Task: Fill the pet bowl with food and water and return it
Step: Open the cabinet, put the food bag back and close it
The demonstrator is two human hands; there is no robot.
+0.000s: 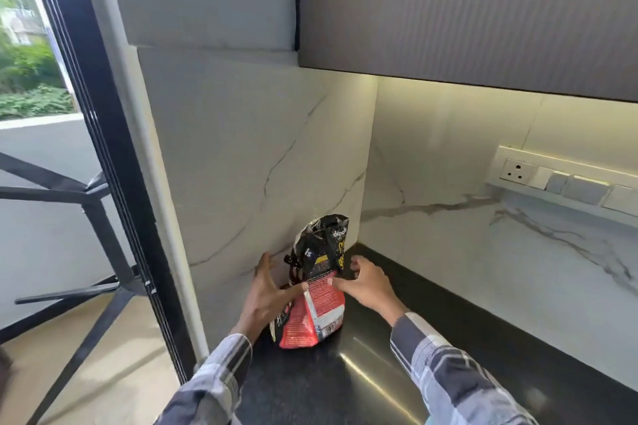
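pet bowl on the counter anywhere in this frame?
No: the black counter shows only the food bag, with the left hand and right hand on either side.

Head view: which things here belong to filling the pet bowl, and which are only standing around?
Belongs to the job:
pet food bag
left hand
right hand

Just there:
black countertop
socket and switch panel
wall cabinet
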